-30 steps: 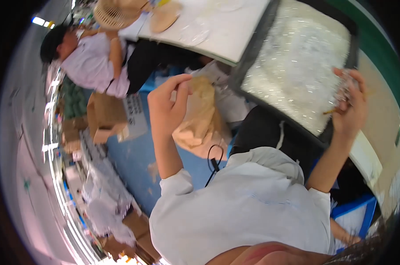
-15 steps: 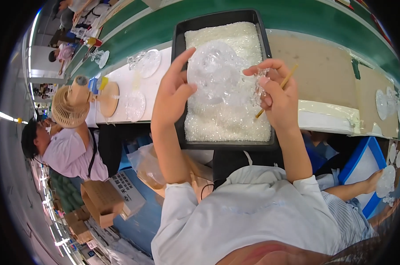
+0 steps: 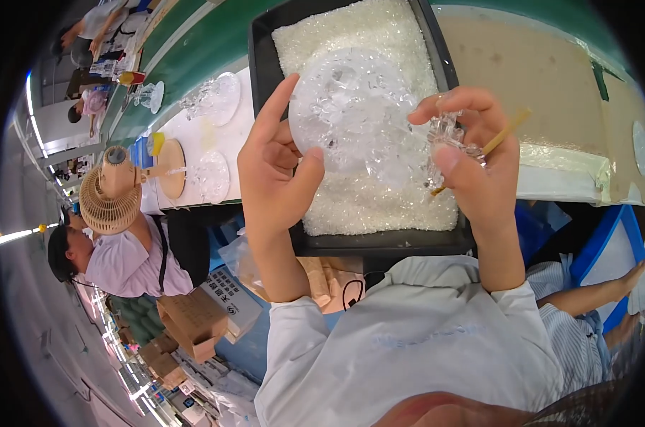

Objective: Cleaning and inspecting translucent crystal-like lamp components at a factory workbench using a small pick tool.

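Note:
Between my hands, over a black tray (image 3: 379, 245) of glittering whitish granules (image 3: 386, 213), is a clear ornament with a round frosted base (image 3: 326, 82) and bumpy transparent parts. My left hand (image 3: 272, 167) grips the base's left edge, thumb and index finger spread along it. On the other side, my right hand (image 3: 486, 167) has its fingers curled around the ornament's clear knobbly end (image 3: 445, 132). A thin yellow-brown stick (image 3: 507, 132) is also tucked in the right hand, slanting up past the fingers. The stick's lower tip shows below the ornament.
Similar clear pieces (image 3: 219, 99) lie on the white table at left, near a round wooden board (image 3: 171, 167) and a beige fan (image 3: 112, 188). A co-worker (image 3: 127, 260) sits at left. Brown board (image 3: 521, 78) covers the table at right. Another person's arm (image 3: 585, 295) reaches in at lower right.
The view has shifted and turned slightly, so the tray sits tilted and higher. The ornament looks larger and a little tipped. Both hands keep their hold, and the stick stays in the right hand.

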The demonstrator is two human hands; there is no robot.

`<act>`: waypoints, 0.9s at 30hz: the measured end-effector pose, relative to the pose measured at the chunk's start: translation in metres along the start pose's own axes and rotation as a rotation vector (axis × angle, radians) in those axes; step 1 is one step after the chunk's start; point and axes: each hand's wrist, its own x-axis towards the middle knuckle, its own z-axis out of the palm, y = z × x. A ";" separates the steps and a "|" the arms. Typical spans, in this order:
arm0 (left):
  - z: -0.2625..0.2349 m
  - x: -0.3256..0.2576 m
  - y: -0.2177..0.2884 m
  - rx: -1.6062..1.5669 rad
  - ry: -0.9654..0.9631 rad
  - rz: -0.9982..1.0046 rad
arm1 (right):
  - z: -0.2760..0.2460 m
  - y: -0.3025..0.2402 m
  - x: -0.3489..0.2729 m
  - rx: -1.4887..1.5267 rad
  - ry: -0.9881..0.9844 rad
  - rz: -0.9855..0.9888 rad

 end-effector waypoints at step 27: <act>0.011 -0.005 0.009 0.172 0.103 0.175 | -0.008 -0.006 0.000 0.044 -0.049 -0.034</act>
